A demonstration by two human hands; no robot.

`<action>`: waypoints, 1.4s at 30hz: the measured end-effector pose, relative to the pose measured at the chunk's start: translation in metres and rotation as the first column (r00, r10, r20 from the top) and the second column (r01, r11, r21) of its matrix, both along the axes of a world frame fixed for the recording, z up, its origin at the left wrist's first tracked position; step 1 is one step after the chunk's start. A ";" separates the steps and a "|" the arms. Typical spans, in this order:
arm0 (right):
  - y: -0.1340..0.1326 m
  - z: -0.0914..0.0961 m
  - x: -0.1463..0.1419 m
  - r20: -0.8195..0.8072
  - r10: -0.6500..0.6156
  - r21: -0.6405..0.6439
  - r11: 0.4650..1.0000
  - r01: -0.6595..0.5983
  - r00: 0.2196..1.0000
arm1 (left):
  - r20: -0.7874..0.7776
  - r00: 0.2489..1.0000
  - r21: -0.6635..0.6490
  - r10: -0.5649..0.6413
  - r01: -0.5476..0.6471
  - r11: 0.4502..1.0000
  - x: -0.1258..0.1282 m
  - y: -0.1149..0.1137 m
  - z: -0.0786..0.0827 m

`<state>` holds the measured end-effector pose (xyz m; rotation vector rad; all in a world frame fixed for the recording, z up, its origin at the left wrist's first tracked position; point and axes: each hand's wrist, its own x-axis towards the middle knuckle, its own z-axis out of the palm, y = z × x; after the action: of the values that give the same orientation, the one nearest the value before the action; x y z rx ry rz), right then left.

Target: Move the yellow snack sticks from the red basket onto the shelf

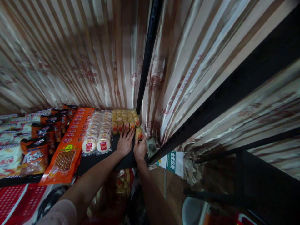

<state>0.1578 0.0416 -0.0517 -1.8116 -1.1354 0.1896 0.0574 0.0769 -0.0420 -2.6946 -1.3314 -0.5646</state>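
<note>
On a black shelf (93, 162), small yellow-wrapped snack packs (120, 117) stand in close rows at the back right. My left hand (125, 144) lies with fingers stretched out, its fingertips against the front row of these packs. One separate yellow snack pack (138, 133) is at the right end, in front of the others. My right hand (141, 147) has its fingers around that pack's lower part. Two rows of clear-wrapped round white cakes (103, 142) lie just left of the yellow packs.
Orange flat snack packets (62, 159) overlap in a row farther left, beside orange-and-black bags (35, 156). A black upright post (148, 56) and a slanting black post (211, 109) flank the shelf corner. Striped plastic sheeting (70, 56) hangs behind. Below stands a red basket (21, 203).
</note>
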 end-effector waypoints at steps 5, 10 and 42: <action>0.008 0.002 0.001 0.041 0.027 0.043 0.999 -0.029 0.999 | -0.003 1.000 -0.001 0.011 -0.011 1.000 0.006 0.009 -0.002; 0.020 0.004 0.001 0.042 0.051 0.075 0.996 -0.054 0.998 | 0.021 0.999 -0.030 0.041 -0.041 0.999 0.006 0.010 -0.002; 0.059 -0.024 0.006 0.134 0.112 0.037 0.992 -0.118 0.985 | 0.061 0.997 -0.085 0.053 -0.048 0.995 0.005 0.012 -0.008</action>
<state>0.1637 0.1007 -0.0756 -1.7410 -1.3286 0.1121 0.0625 0.0886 -0.0498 -2.7212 -1.4666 -0.6069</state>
